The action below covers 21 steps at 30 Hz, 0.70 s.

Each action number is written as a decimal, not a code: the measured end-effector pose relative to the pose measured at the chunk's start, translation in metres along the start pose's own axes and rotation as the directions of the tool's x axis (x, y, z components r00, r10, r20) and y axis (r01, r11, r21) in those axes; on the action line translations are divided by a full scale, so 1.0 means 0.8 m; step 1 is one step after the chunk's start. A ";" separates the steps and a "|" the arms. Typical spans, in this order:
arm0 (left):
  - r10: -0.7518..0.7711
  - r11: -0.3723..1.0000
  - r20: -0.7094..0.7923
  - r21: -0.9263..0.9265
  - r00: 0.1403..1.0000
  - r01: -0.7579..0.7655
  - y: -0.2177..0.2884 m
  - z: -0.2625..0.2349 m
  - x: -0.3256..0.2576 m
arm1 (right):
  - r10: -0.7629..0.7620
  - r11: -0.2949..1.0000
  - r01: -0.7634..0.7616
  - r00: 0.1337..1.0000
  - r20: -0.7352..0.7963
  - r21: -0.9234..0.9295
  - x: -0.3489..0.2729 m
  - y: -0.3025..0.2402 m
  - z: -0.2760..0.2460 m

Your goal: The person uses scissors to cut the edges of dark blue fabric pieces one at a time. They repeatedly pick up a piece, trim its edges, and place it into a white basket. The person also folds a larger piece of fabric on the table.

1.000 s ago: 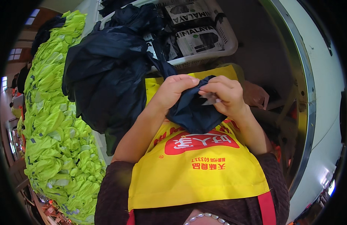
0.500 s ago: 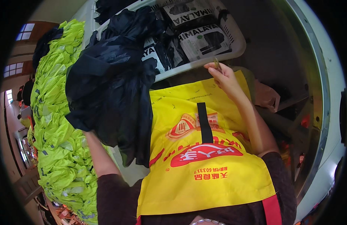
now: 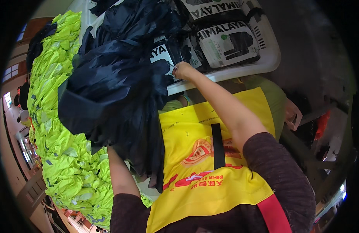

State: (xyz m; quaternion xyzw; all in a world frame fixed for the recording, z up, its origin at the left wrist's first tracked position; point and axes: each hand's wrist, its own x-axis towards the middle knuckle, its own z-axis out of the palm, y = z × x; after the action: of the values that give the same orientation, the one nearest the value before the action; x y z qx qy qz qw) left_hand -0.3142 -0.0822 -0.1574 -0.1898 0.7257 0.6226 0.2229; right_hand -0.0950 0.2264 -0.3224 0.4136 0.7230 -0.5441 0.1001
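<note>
1. Since the earlier frame, my right hand [image 3: 183,70] had reached further out to the packets [image 3: 226,42], fingers curled narrow at the edge of one; whether it gripped I couldn't tell. The dark cloth it had been pinching over my apron [image 3: 210,163] was gone from there.
2. My left hand was hidden under the navy garment [image 3: 117,89], so I couldn't tell its state; only the forearm showed below.
3. The garment was a crumpled, glossy dark-blue heap, draped over that arm and hanging past the table [image 3: 265,64] edge, just left of my right hand.
4. The packets were flat, clear-wrapped, black and white, lying on the white table.
5. Left of the garment ran a long pile of neon-yellow vests [image 3: 59,147], with windows [image 3: 10,83] beyond.
</note>
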 end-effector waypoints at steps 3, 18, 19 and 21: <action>-0.031 1.000 -0.043 0.002 0.999 0.031 -0.017 -0.014 0.000 | 0.072 0.994 -0.064 0.994 0.087 -0.092 0.027 0.001 0.027; -0.086 0.996 -0.108 -0.026 0.990 0.084 -0.039 -0.042 0.000 | 0.011 0.435 0.388 0.900 -0.436 0.812 -0.142 0.044 -0.265; -0.082 0.997 -0.090 -0.017 0.993 0.081 -0.036 -0.036 0.007 | 0.002 0.487 0.414 0.880 -0.475 0.769 -0.168 0.032 -0.263; -0.068 0.997 -0.083 -0.032 0.994 0.066 -0.027 -0.035 0.011 | -0.114 0.620 0.463 0.852 -0.511 0.633 -0.211 0.021 -0.267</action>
State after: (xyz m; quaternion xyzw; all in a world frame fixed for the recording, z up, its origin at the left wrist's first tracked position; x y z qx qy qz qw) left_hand -0.3115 -0.1132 -0.1766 -0.2432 0.7183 0.6170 0.2103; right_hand 0.0894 0.3308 -0.1510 0.4001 0.5022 -0.6940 -0.3257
